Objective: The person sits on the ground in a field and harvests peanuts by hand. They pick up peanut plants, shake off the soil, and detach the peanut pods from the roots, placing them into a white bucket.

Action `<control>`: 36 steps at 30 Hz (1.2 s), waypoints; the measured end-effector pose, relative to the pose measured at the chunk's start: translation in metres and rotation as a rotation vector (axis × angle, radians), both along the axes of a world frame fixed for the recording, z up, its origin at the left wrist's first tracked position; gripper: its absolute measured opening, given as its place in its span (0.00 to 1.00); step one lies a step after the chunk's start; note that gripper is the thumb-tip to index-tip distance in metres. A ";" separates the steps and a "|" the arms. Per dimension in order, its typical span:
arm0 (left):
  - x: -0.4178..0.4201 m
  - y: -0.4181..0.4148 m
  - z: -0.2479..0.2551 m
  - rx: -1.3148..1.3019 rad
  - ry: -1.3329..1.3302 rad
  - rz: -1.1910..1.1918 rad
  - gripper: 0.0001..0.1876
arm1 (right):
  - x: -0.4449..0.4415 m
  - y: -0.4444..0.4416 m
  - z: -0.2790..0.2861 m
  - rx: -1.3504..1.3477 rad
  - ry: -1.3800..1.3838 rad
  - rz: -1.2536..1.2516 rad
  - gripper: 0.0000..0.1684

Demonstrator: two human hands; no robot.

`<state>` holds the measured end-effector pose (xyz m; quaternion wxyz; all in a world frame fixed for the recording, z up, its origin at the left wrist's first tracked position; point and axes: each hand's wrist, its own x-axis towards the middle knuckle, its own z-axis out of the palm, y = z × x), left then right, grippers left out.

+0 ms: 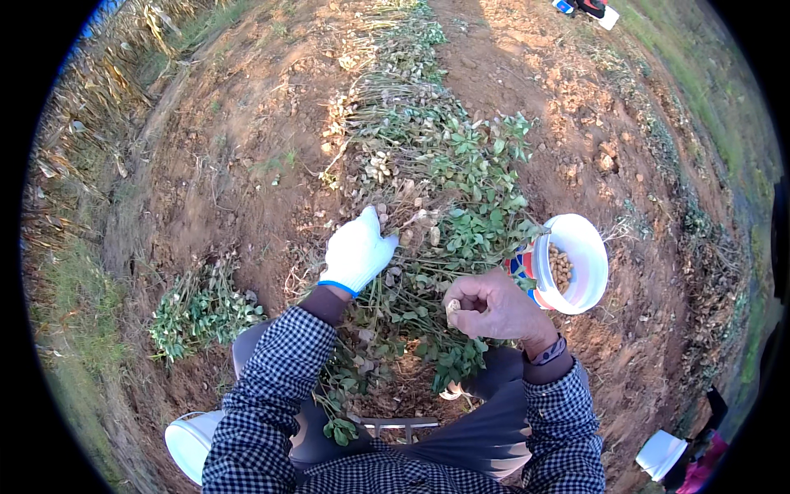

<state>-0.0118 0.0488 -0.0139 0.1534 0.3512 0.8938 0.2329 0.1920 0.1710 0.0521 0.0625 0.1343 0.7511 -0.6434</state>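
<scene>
My left hand [360,250], in a white knit glove with a blue cuff, is closed around the stems of a pulled peanut plant [407,210]. Unpicked peanut pods [434,236] hang among its roots just right of the glove. My bare right hand [494,305] pinches a peanut pod [453,306] between thumb and fingers, above the leafy stems. Right beside that hand leans a white plastic bucket [586,262] with a red and blue outside. Loose peanuts [560,268] lie at its bottom.
A row of uprooted peanut plants [401,111] runs away from me over reddish soil. Another bunch of plants [203,315] lies at left. A white bucket [194,441] stands by my left leg, and a low stool frame [395,423] is beneath me. Dry corn stalks [92,99] border the left.
</scene>
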 end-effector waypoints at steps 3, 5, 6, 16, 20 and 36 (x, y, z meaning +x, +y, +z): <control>-0.007 -0.003 0.007 -0.077 -0.068 0.057 0.32 | 0.017 0.033 0.000 0.240 -0.242 -0.090 0.13; -0.005 -0.008 0.003 0.012 -0.023 0.078 0.29 | 0.038 0.067 -0.014 0.814 -0.319 -0.171 0.17; -0.006 -0.009 0.004 0.030 -0.026 0.069 0.30 | 0.058 0.092 -0.030 0.999 -0.404 -0.232 0.18; 0.014 -0.003 0.015 0.263 -0.522 0.090 0.26 | -0.028 0.028 -0.092 -0.400 0.165 -0.686 0.37; 0.036 0.001 -0.004 0.377 -0.458 0.044 0.19 | -0.067 -0.004 -0.076 -0.829 0.198 -0.953 0.26; 0.064 0.002 -0.001 0.185 -0.098 0.077 0.28 | -0.103 -0.007 -0.089 -0.525 0.549 -1.292 0.15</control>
